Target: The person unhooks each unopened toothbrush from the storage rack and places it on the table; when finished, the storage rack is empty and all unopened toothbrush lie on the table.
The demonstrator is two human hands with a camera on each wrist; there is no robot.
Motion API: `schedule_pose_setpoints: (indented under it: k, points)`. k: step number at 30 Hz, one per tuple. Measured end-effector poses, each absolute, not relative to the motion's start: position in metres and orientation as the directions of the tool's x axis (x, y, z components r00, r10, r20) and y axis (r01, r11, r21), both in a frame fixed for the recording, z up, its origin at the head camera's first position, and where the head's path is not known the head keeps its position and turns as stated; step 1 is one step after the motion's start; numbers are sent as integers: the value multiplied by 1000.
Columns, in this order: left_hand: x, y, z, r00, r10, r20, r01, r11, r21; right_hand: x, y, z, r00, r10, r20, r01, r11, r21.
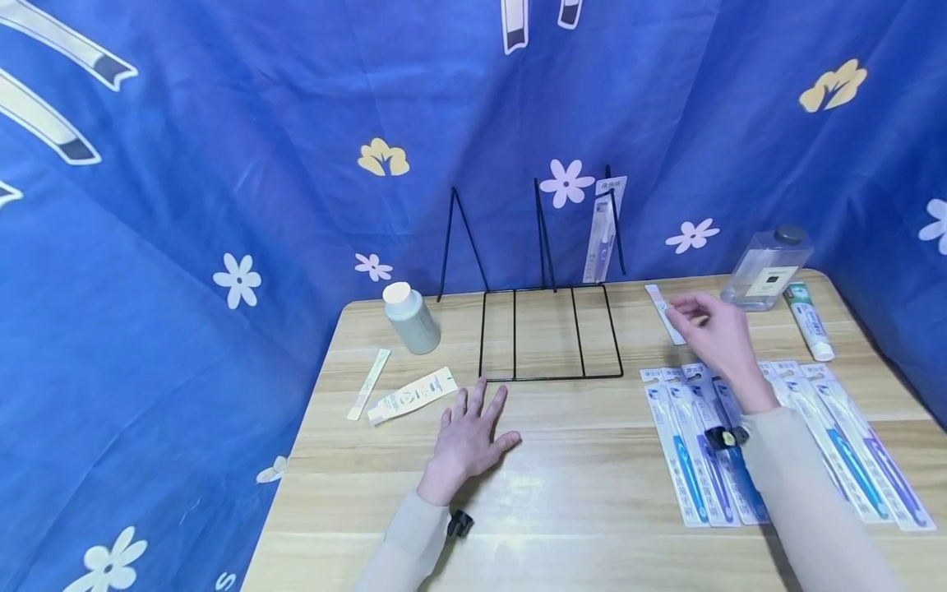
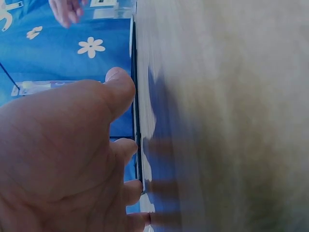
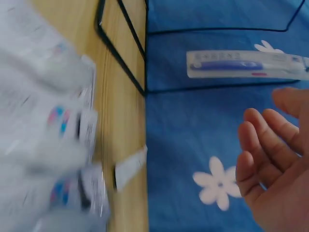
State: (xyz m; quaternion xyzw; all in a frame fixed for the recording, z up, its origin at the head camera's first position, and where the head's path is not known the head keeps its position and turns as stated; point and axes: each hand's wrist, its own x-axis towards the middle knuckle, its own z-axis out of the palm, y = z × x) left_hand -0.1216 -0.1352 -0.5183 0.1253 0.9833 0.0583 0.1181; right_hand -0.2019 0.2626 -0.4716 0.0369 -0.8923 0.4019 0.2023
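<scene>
My left hand (image 1: 468, 440) is spread with straight fingers over the table, its fingertips right at the front bar of a black wire rack (image 1: 549, 379). In the right wrist view my right hand (image 3: 275, 159) has loosely bent fingers and holds nothing. From the head it shows above the row of packaged toothbrushes (image 1: 684, 460), overlapping a small flat white packet (image 1: 664, 316). One packaged toothbrush (image 1: 602, 234) with a purple handle stands upright against the right end of the rack. In the right wrist view this toothbrush (image 3: 231, 65) is beyond the thumb.
At the left are a grey-green bottle (image 1: 414, 321) with a white cap, a cream tube (image 1: 414, 396) and a thin white packet (image 1: 368, 385). A clear bottle (image 1: 765, 271) with a dark cap and a green-and-white toothpaste tube (image 1: 810, 322) occupy the back right. Blue curtain (image 1: 296, 164) borders the table.
</scene>
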Motion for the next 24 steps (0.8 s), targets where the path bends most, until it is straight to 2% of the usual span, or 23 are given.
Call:
schedule_pose_setpoints:
  k: [5,13,24]
  points:
    - [-121,-136,-518,-939,260,-225,230,961,153,-236,245,-471,-934,45,356,-271,560,-783]
    - [-121,-138,-517,-940,255,-228,224,963,153,-267,220,-462,-945,20,326,-285,436,-854]
    - [-121,-138,-516,-938,257,-233,223,962,160,-292,199,-450,-964,60,259,-213,407,-888]
